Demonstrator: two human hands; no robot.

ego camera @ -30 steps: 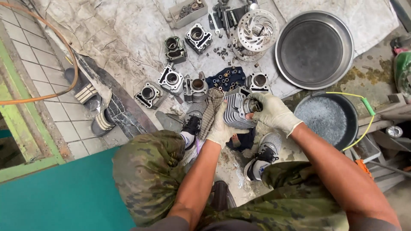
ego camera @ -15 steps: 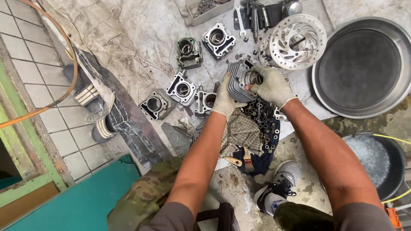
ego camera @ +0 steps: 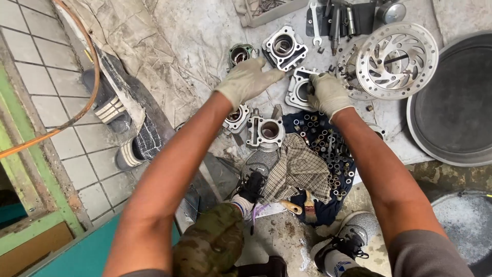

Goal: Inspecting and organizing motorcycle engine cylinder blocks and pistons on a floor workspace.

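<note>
Left hand (ego camera: 247, 80): gloved, fingers spread flat, holding nothing, hovering above the floor cloth (ego camera: 195, 41).
Cylinder block (ego camera: 300, 90): on the cloth between both hands, just right of the left fingertips.
Right hand (ego camera: 328, 94): gloved, curled on the block's right edge; grip unclear.
Brake disc (ego camera: 397, 60): just beyond the right hand.

Motorcycle repair workshop floor, engine cylinders (ego camera: 285, 48), brake disc (ego camera: 397, 60), wrenches (ego camera: 314, 20), metal basin (ego camera: 453, 102)
</note>
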